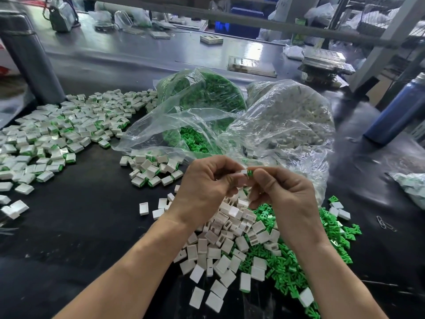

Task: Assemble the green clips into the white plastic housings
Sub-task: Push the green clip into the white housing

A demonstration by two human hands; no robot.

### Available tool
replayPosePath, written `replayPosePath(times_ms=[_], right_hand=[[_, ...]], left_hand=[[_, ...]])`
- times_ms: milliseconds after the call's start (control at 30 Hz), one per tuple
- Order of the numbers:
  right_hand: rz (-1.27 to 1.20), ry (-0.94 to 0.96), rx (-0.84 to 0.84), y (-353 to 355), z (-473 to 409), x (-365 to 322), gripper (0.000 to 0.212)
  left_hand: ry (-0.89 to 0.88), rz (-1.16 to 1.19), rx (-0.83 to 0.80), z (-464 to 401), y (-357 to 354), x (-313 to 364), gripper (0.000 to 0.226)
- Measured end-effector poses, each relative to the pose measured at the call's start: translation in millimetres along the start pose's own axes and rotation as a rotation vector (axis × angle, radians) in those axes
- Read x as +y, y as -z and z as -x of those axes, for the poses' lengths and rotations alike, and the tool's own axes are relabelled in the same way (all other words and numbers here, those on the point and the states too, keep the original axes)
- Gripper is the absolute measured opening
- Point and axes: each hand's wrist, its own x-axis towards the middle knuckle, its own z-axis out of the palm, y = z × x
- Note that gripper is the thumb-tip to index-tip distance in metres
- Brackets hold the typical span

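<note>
My left hand pinches a small white housing at its fingertips. My right hand pinches a green clip that sits against the open end of that housing. Both hands meet above a heap of loose white housings on the black table. Loose green clips lie spread under and to the right of that heap. How deep the clip sits in the housing is hidden by my fingers.
Several assembled white-and-green pieces cover the left of the table, with a smaller group nearer the middle. Two open clear bags hold green clips and white housings. A blue bottle stands at right, a grey post at left.
</note>
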Motion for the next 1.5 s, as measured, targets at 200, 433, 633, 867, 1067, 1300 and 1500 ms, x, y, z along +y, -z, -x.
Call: replayPosePath(times_ms=[200,433,633,867,1067,1300,1500], right_hand=[[-0.127,-0.16,0.031,-9.1,-2.3,5.5,0.056],[-0.208,-0.248,0.048,-18.9,-1.9,1.0,0.057],[-0.111,-0.291,0.097,-25.3,1.8,-3.9,0.064],[-0.089,-0.236,0.065,-20.5,1.5,-2.2,0.053],[-0.062,-0.199,0.039,-20.8,2.2,-2.3,0.053],[-0.063,-0.163,0.064,-24.2,1.6,-1.6,0.051],[-0.074,-0.145,0.143,-27.0,1.3,2.4,0.046]], left_hand=[[-0.05,-0.083,0.02,1.8,-5.3,4.6,0.013],[-0.106,-0.218,0.018,3.9,-11.7,9.1,0.015],[-0.14,-0.197,-0.035,4.6,-17.2,10.3,0.015],[-0.121,-0.09,-0.083,4.8,-19.9,9.1,0.013],[-0.103,-0.091,-0.124,5.6,-17.8,11.0,0.014],[-0.095,-0.059,-0.109,6.9,-20.8,11.6,0.015],[-0.145,-0.077,-0.079,7.7,-26.9,11.0,0.014]])
